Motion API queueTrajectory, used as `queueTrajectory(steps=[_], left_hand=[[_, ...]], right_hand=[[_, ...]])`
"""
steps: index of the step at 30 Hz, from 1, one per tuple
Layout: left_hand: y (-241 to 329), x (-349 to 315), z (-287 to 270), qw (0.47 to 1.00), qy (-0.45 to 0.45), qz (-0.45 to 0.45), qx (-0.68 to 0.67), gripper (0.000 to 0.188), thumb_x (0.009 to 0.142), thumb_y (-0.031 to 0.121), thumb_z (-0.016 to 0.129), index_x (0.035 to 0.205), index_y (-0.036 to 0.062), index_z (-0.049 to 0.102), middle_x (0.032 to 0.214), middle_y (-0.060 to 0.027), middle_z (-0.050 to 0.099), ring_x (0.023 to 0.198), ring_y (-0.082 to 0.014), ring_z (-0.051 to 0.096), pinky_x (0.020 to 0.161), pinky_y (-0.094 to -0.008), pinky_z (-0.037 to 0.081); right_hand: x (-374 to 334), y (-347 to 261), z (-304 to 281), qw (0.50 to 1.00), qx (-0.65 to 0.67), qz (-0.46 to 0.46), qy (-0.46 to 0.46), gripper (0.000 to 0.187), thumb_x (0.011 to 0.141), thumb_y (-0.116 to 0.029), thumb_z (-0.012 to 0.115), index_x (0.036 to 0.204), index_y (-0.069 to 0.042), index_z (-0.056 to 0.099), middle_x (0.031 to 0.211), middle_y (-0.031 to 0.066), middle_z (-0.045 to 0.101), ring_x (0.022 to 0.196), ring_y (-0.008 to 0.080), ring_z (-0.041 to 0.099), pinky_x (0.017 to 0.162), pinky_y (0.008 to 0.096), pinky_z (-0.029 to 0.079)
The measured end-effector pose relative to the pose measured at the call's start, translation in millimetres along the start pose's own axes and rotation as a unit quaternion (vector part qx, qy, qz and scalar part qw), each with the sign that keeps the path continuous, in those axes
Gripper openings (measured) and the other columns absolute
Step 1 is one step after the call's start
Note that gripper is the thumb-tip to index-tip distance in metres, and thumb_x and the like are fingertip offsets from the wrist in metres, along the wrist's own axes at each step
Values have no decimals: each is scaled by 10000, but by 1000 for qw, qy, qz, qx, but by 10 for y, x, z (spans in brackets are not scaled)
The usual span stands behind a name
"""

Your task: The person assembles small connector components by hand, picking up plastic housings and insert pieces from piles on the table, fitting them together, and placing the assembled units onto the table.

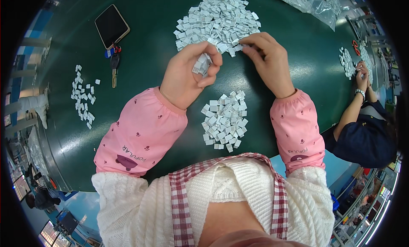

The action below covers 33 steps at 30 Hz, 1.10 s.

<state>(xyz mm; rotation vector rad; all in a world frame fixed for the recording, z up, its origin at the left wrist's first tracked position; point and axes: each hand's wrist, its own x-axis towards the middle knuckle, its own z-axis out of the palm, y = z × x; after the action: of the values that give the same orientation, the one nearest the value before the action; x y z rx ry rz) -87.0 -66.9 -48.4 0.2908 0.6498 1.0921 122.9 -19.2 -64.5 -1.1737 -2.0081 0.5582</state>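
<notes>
My left hand (189,70) is curled around several small white plastic connector pieces (202,64), which rest in its cupped palm. At the near right edge of a large heap of the same pieces (217,21), my right hand (268,59) pinches with thumb and forefinger. A small white piece (240,47) shows at its fingertips. Below my hands, closer to my body, lies a smaller pile of white pieces (224,121), touched by neither hand. Pink sleeve covers (140,132) reach to both wrists.
On the green table (166,140), a phone (111,26) and a key (114,68) lie at the upper left. Scattered white pieces (83,95) are at far left. A clear plastic bag (313,6) lies at the back right. A co-worker (362,127) handles similar pieces on the right, near orange-handled scissors (355,46).
</notes>
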Motion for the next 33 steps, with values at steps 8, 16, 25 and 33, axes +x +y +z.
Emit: queueTrajectory(steps=[8, 16, 25, 33], left_hand=[[-22, 24, -85, 999, -33, -5, 7, 194, 950, 194, 554, 974, 8, 606, 853, -91, 573, 621, -94, 451, 448, -171, 250], [-34, 8, -30, 995, -4, 22, 98, 185, 945, 182, 563, 945, 5, 617, 846, -83, 569, 607, -80, 430, 437, -171, 241], [-37, 2, -11, 993, 8, 13, 121, 193, 948, 187, 573, 947, 1, 623, 842, -77, 572, 609, -73, 429, 442, -169, 258], [-92, -9, 54, 974, 27, 70, 213, 165, 987, 164, 574, 1006, 4, 608, 873, -80, 577, 624, -60, 414, 441, -161, 251]], right_hand=[[-19, -5, 19, 994, -107, -4, -25, 190, 807, 4, 706, 976, -82, 716, 981, -3, 612, 683, 142, 538, 652, 251, 443], [-11, -24, 54, 990, -138, -39, 9, 145, 791, -19, 713, 923, -72, 688, 956, -9, 614, 721, 166, 559, 653, 274, 455], [27, -11, 112, 970, -218, -94, 40, 94, 828, -47, 693, 917, -72, 675, 908, -10, 616, 723, 161, 552, 659, 273, 449], [-33, -309, -90, 991, 76, 77, -74, 33, 893, -71, 655, 909, -45, 667, 835, -17, 609, 726, 105, 502, 670, 234, 411]])
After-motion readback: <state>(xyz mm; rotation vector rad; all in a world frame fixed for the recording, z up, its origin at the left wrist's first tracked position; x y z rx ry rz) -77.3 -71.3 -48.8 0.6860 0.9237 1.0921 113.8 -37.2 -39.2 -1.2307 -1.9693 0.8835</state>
